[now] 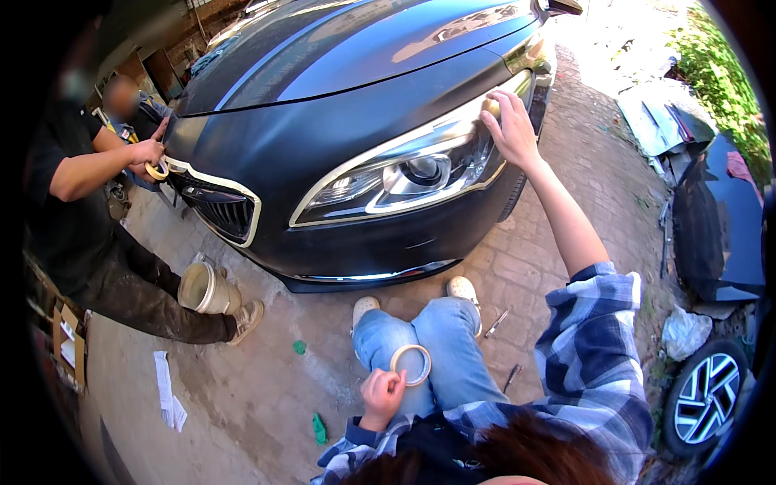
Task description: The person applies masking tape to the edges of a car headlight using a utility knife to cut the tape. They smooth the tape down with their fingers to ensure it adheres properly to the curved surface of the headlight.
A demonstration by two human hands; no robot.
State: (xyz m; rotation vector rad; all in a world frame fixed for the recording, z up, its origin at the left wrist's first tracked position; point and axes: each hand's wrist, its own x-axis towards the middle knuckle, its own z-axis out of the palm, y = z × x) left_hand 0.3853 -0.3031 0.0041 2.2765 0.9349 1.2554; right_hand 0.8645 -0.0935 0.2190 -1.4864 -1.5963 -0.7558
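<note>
Near my lap, my left hand (382, 396) is closed on the edge of a cream masking tape roll (411, 348). My right hand (511, 133) reaches up to the outer upper corner of the car's headlight (412, 174). A small tan, roundish piece (490, 107) shows at its fingertips; whether it is tape I cannot tell. Pale tape borders the headlight. The dark car bumper (356, 252) lies just ahead of my knees. Cream tape also surrounds the black grille (230, 214).
At the left, a co-worker (77, 162) holds another tape roll (158, 170) by the grille; a second person is behind. A bucket (212, 291) stands by the co-worker's feet. Pens (496, 323) and green scraps (319, 428) lie on the paving. A wheel (705, 392) and panels (711, 218) line the right.
</note>
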